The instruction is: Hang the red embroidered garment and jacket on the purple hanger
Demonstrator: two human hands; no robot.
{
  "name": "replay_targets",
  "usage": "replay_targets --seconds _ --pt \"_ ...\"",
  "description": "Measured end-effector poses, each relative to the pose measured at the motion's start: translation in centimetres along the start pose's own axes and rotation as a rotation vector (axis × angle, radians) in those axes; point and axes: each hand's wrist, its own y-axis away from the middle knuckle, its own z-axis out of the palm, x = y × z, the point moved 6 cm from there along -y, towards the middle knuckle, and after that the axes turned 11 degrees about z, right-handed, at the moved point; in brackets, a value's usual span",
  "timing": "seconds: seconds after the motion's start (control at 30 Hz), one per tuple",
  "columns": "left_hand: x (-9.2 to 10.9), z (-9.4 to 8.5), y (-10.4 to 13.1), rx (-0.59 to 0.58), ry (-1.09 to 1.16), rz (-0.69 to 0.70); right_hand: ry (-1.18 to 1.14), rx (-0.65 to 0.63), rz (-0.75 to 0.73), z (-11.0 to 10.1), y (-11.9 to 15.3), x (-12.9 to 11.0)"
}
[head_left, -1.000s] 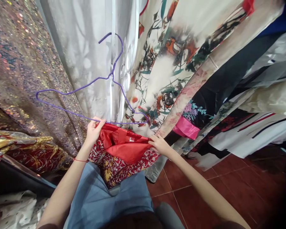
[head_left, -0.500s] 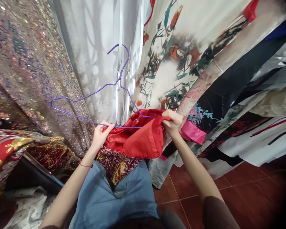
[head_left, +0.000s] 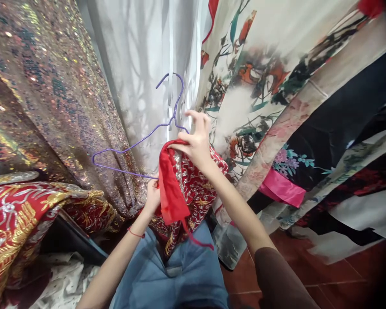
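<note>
Since half a second ago, the right hand (head_left: 197, 140) has come up and inward, folding its end of the red satin-faced garment (head_left: 194, 189) across the purple hanger (head_left: 174, 115), so the open top is now bunched. From my remote end, that hand looks pinched on the red top edge with the other fingers fanned up. The left hand (head_left: 152, 195) is curled closed at the cloth's near edge; its fingertips are partly hidden, and I can't tell if the wire's caught in there too. Garment's just above the blue trousers (head_left: 180, 279), hiding the hanger's right end. Can't see whether wire runs inside or behind it.

Handling guess: soft, floppy, slick on the satin side, a bit weightier where it's embroidered. I'd grab the doubled edge, and not pull on that dangling red tie (head_left: 192, 238).
</note>
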Motion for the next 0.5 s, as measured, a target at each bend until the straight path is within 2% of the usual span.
replay_targets --seconds 0.1,0.2,0.33,0.4,0.5 --pt "0.6 -0.9 -1.5 -0.013 -0.034 0.022 -0.007 -0.146 0.063 1.8 0.1 1.6" --pt "1.0 -1.3 -3.2 -0.077 -0.117 0.028 0.054 -0.268 0.055 3.0 0.7 2.8" --pt "1.5 -1.9 -3.9 -0.188 -0.236 0.068 0.149 -0.200 -0.070 2.5 1.8 2.6" --pt "1.9 -2.8 -3.7 -0.300 -0.449 0.079 0.206 -0.148 -0.089 1.9 2.3 2.5" --pt "2.2 -6.0 -3.2 -0.536 -1.037 -0.032 0.273 -0.153 -0.071 1.7 2.7 3.1"
